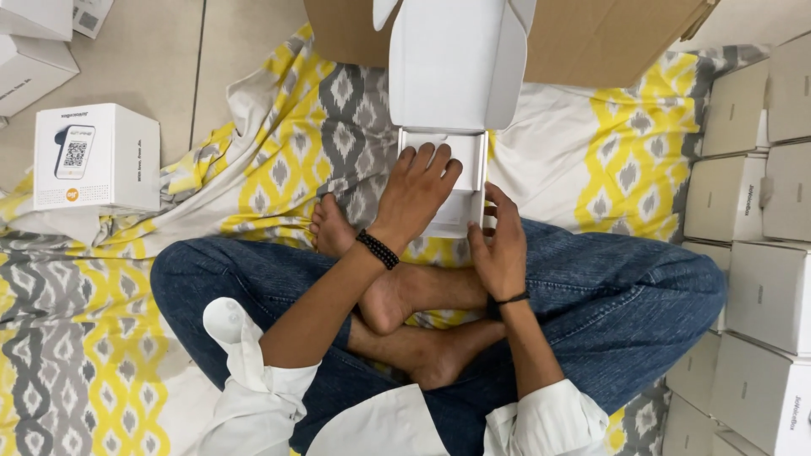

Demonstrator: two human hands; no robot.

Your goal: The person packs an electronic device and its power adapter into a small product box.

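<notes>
I sit cross-legged in blue jeans on a patterned cloth. An open white cardboard box (470, 160) lies in front of my feet, its lid (456, 59) flipped up and away from me. My left hand (416, 192), with a black bead bracelet on the wrist, lies flat with spread fingers pressing down inside the box. My right hand (500, 247), with a thin black band on the wrist, grips the box's right wall from the side.
A yellow, grey and white patterned cloth (279, 169) covers the floor. A brown carton (591, 38) stands behind the box. Stacked white boxes (760, 253) line the right edge. Another white box with a printed device (95, 158) sits at left, more (34, 51) beyond it.
</notes>
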